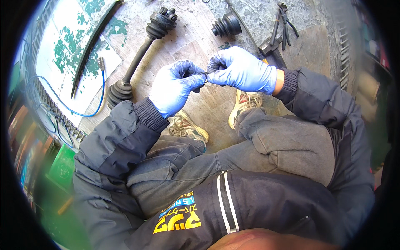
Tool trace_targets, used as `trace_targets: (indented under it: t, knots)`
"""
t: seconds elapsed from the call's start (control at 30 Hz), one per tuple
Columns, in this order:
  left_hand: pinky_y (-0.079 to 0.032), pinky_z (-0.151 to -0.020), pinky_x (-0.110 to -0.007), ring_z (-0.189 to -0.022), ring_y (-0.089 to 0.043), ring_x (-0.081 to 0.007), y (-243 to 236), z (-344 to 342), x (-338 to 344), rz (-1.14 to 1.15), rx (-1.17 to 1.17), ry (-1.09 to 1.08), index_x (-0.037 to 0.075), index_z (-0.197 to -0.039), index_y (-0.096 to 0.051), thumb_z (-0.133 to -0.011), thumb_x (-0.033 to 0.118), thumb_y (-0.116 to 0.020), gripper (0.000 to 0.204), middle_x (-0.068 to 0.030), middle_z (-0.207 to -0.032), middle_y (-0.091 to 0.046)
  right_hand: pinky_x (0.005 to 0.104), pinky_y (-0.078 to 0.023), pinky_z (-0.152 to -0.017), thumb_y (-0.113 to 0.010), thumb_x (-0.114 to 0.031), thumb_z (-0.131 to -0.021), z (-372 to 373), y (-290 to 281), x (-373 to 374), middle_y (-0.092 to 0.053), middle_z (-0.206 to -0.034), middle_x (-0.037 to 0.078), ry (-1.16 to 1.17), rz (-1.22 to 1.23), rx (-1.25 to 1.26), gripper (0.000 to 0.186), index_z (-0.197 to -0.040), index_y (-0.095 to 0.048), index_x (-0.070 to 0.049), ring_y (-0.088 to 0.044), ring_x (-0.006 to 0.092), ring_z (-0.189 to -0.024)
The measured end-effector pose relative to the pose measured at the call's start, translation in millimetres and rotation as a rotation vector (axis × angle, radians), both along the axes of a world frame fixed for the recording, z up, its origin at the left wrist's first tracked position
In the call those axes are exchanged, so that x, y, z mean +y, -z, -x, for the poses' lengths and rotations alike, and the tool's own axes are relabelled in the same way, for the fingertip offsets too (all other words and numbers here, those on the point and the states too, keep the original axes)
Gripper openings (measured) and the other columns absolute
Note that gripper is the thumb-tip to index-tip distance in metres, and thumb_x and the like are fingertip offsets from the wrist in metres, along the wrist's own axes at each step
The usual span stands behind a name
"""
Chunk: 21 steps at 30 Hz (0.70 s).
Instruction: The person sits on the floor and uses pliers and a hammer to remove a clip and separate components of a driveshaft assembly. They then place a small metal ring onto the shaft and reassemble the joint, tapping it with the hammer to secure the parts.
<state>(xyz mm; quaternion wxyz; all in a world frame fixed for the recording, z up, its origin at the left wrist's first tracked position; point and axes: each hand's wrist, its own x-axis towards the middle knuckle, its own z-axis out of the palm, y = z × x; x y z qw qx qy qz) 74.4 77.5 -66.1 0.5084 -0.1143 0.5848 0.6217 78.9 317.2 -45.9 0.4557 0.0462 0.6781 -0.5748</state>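
Left grip [172, 87], right grip [243, 69], pinched dark piece [206, 77], ribbed conical rubber boot [228, 26]

Vehicle workshop | drive shaft [138, 59] | rubber boot [228, 26] | pliers [286, 33] | worn floor [313, 50] | left-edge clutter [27, 158] blurred, perhaps shelving

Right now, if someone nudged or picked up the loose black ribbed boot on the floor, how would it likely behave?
The black ribbed boot would probably flex when squeezed, given its pleated, rubbery-looking wall. Pushed, it may roll in a curve, since it tapers and appears to lie on its side.
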Motion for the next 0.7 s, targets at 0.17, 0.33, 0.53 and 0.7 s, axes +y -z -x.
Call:
trace_targets:
  t: [0.17, 0.33, 0.53, 0.7]
  knots:
    - [-0.060, -0.082, -0.032, -0.088, -0.071, -0.0172, 5.6, 2.9, 0.2, 0.008, -0.016, 0.001, -0.004, -0.116, -0.071, -0.100, 0.008, -0.073, 0.020, -0.0113, -0.100, -0.074, 0.0273, -0.050, -0.067, -0.078, -0.022, -0.097, 0.4, 7.6, 4.8, -0.067, -0.081, 0.000, 0.019, -0.012, -0.095, 0.022, -0.101, -0.074, 0.000, -0.059, 0.0072, -0.074]
    - [-0.059, -0.088, -0.032, -0.096, -0.070, -0.0160, 18.9, 2.6, -3.3, 0.044, 0.038, -0.127, -0.003, -0.132, -0.065, -0.102, 0.015, -0.072, 0.036, -0.0101, -0.112, -0.073, 0.0293, -0.056, -0.080, -0.072, -0.017, -0.100, 42.6, 41.1, 25.7, -0.073, -0.092, 0.002, 0.103, -0.013, 0.281, 0.018, -0.108, -0.075, 0.000, -0.066, 0.0090, -0.084]
    - [-0.057, -0.090, -0.030, -0.099, -0.069, -0.0146, 40.7, 2.4, -10.3, 0.100, -0.067, 0.020, -0.002, -0.134, -0.065, -0.102, 0.015, -0.070, 0.037, -0.0085, -0.113, -0.072, 0.0471, -0.055, -0.076, -0.066, -0.033, -0.097, 129.2, 105.5, 75.0, -0.072, -0.088, 0.017, -0.449, -0.907, 0.774, 0.025, -0.098, -0.077, -0.010, -0.068, 0.0342, -0.082]
    - [-0.056, -0.086, -0.030, -0.093, -0.066, -0.0136, 53.1, -0.6, -19.6, 0.150, -0.095, 0.023, -0.003, -0.132, -0.066, -0.102, 0.017, -0.071, 0.036, -0.0079, -0.110, -0.071, 0.0479, -0.055, -0.074, -0.062, -0.021, -0.094, 165.2, 141.2, 62.7, -0.072, -0.086, 0.016, -0.495, -0.967, 1.068, 0.021, -0.093, -0.076, -0.006, -0.068, 0.0326, -0.076]
